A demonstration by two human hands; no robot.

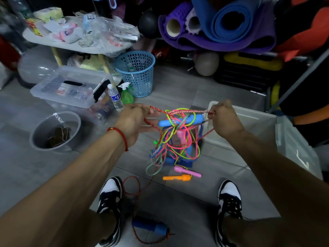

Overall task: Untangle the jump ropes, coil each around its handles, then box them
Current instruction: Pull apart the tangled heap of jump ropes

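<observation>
A tangle of jump ropes [176,139] in pink, yellow-green, blue and red hangs above the floor between my hands. My left hand [135,122] pinches the red braided rope [154,109] at its left end. My right hand [225,119] grips the same red rope at the right. A light blue handle [181,121] is caught across the top of the tangle. A pink handle [187,171] and an orange handle [177,177] lie on the floor below. A dark blue handle [150,227] lies between my shoes, with red rope running up from it.
A clear plastic box [258,122] stands open at the right. At the left are a lidded clear bin [71,86], a clear bowl [55,131], a water bottle [115,97], a green spray bottle [126,94] and a blue mesh basket [138,72]. Rolled mats [222,24] fill the back.
</observation>
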